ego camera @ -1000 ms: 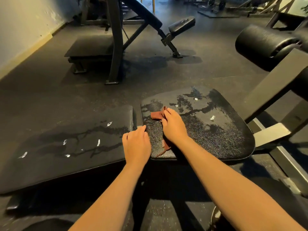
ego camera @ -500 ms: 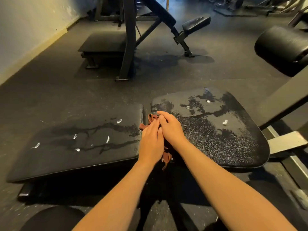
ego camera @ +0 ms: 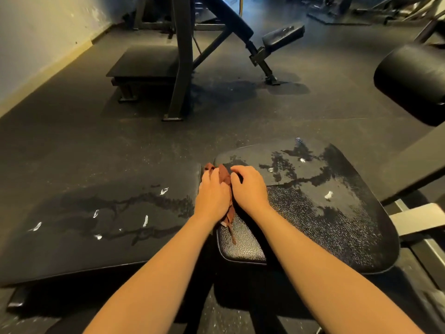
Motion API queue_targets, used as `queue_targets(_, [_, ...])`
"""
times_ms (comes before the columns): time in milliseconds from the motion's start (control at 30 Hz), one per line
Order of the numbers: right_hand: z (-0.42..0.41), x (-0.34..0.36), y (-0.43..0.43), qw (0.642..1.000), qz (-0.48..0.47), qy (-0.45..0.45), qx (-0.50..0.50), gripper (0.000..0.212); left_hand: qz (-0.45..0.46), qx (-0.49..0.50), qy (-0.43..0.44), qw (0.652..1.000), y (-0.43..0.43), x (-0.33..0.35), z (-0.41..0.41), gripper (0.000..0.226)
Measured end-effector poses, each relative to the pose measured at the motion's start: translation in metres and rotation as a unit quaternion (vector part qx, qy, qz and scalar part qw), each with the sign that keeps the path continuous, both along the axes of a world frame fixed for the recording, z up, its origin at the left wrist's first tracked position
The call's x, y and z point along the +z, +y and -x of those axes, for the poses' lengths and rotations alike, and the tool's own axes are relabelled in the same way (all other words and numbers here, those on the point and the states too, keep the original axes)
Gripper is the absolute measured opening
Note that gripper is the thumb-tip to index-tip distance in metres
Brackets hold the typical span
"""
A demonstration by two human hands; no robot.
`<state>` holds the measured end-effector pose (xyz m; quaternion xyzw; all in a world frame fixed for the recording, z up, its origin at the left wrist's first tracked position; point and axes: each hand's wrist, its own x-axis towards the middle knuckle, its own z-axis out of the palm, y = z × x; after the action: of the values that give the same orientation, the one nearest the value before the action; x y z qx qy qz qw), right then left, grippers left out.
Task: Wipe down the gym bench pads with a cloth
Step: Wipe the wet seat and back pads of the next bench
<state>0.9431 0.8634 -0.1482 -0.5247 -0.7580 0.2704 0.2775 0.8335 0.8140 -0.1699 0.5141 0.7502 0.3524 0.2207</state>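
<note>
Head view: I see my left hand (ego camera: 212, 197) and right hand (ego camera: 249, 189) meet at the gap between left pad (ego camera: 101, 227) and right pad (ego camera: 325, 213), fingers curled on the brown cloth (ego camera: 226, 179), apparently regathering it before wiping the wet streaks.

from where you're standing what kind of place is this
Most likely a gym. A black padded adjustable incline bench stands on dark rubber flooring, a black cylindrical roller pad sits at right, and two wet black textured bench pads lie in front.
</note>
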Motion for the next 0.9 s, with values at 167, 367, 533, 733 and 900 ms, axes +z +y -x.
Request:
queue_targets(167, [-0.002,-0.009,-0.002,0.999,-0.009,0.042,-0.02,0.029,0.022,-0.048,0.018,0.998,-0.001,0.001,0.0,0.046])
queue_targets(367, [0.003,-0.009,0.002,0.998,-0.022,0.054,-0.018,0.028,0.068,-0.061,0.027,0.995,0.051,0.008,0.017,0.045])
queue_targets(533, [0.006,-0.01,-0.004,0.999,-0.035,0.035,-0.023,0.028,0.02,-0.055,0.053,0.997,0.027,0.003,0.009,0.048])
queue_targets(733, [0.004,-0.013,-0.009,0.999,-0.032,0.011,-0.023,0.03,0.013,-0.022,-0.003,1.0,0.012,-0.003,0.005,0.055])
queue_targets(900, [0.007,-0.014,-0.004,0.999,-0.049,0.011,-0.022,0.032,0.03,-0.02,-0.047,0.998,0.052,0.002,0.019,0.046])
